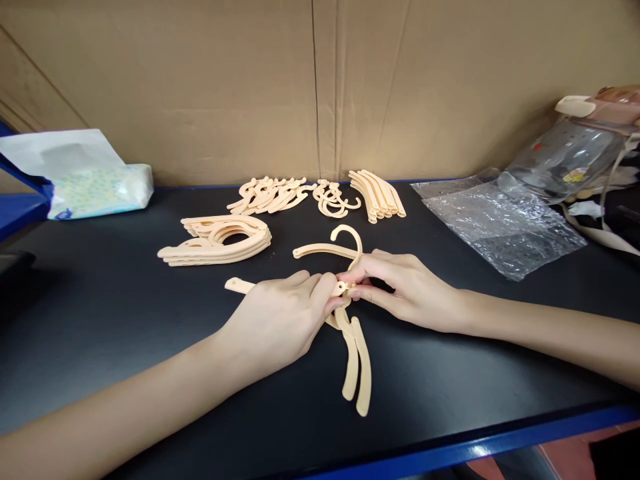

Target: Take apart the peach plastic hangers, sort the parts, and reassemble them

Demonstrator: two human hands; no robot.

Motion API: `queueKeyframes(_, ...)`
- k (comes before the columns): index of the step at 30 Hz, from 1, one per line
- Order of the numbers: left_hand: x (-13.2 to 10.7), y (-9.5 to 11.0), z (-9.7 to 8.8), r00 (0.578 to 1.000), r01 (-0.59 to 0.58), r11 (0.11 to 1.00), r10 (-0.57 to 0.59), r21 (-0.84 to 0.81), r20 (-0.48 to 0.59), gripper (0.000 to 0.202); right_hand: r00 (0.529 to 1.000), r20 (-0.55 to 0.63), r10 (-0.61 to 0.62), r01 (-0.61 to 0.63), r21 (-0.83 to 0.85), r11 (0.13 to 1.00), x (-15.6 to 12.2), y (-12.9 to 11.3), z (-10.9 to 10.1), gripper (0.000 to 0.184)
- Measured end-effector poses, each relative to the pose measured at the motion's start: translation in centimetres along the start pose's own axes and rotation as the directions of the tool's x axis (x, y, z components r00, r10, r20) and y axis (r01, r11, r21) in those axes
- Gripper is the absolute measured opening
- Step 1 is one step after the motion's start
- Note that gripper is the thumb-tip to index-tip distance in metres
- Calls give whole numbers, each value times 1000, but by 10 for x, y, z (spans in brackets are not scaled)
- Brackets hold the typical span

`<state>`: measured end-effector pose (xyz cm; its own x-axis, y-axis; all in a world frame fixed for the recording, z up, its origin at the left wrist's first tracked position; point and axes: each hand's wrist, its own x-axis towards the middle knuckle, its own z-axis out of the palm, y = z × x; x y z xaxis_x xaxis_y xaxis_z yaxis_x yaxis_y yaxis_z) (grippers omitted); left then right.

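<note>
My left hand (285, 313) is closed around a beige plastic hanger arm (236, 285), whose holed end shows beyond the fingertips. Thumb and fingers of my right hand (410, 290) pinch the lower end of a beige hanger hook (353, 238), which curves upward. Both hands meet over the table, and the joint between the parts is partly hidden by fingers. Just behind the hook lies another hanger arm (320, 249). Two curved arms (365, 373) point towards me below my fingers; their upper ends are partly covered.
Stacked folded hangers (220, 253) lie at left on the black table (150, 333). Farther back are piles of curved arms (273, 195), hooks (331, 200) and straighter arms (377, 195). Clear plastic bags (500, 220) and a bottle (570, 157) are right; a tissue pack (100, 190) is left.
</note>
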<state>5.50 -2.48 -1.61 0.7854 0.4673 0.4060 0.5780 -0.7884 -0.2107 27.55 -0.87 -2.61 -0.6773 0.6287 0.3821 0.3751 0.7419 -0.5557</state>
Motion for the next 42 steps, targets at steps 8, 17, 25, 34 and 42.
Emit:
queueKeyframes(8, 0, 1, -2, 999, -26, 998, 23, 65, 44, 37, 999, -9, 31, -31, 1, 1000, -3, 0, 5, 12)
queueKeyframes(17, -1, 1, -2, 996, -52, 996, 46, 75, 78, 32, 990, -28, -138, 129, -222, 967, -1, -7, 5, 15)
queueKeyframes(25, -2, 1, -3, 997, 71, 997, -71, -7, 6, 33, 984, -91, -154, 127, -252, 959, 0, -5, 4, 21)
queueKeyframes(34, -4, -18, -17, 817, 567, 589, -488, -575, 307, 21, 986, -160, 50, -122, -482, 868, 3, 16, -5, 26)
queueKeyframes(42, -2, -25, -4, 704, 612, -26, -438, -791, 559, 19, 975, -121, 188, -221, -409, 885, 3, 24, -6, 25)
